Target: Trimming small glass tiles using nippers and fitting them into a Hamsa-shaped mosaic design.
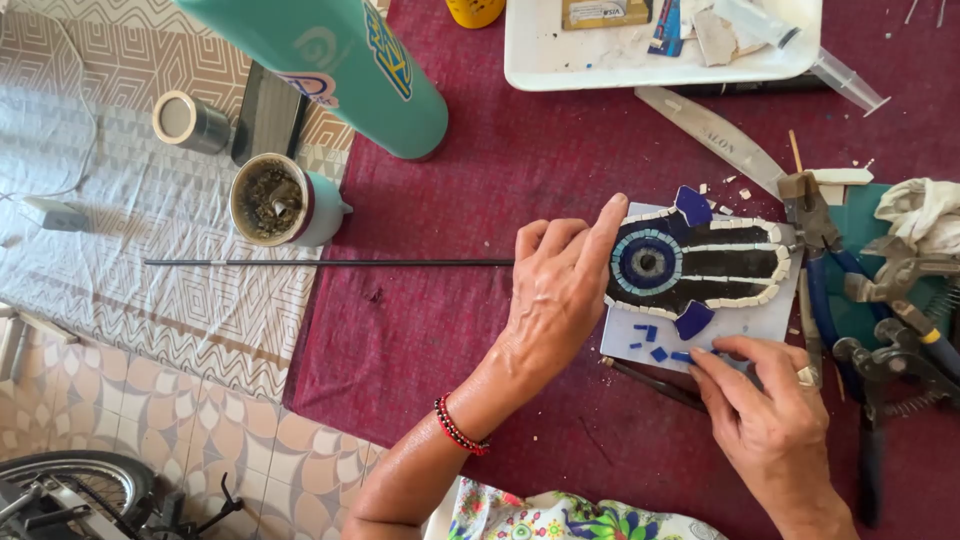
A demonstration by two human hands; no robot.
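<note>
A hand-shaped mosaic (715,262) of black, white and blue tiles with a round eye lies on a pale square board (760,322) on the maroon cloth. My left hand (557,290) rests at the board's left edge, its forefinger touching the mosaic's rim near the eye. My right hand (765,405) is at the board's near edge, fingertips pinching a small blue tile piece (683,356). More small blue tile bits (645,335) lie on the board beside it.
Blue-handled nippers (820,250) and other pliers (890,350) lie right of the board by a white rag (925,212). A white tray (560,65), teal bottle (345,60), filled cup (280,200), thin black rod (330,263) and metal file (715,135) surround it.
</note>
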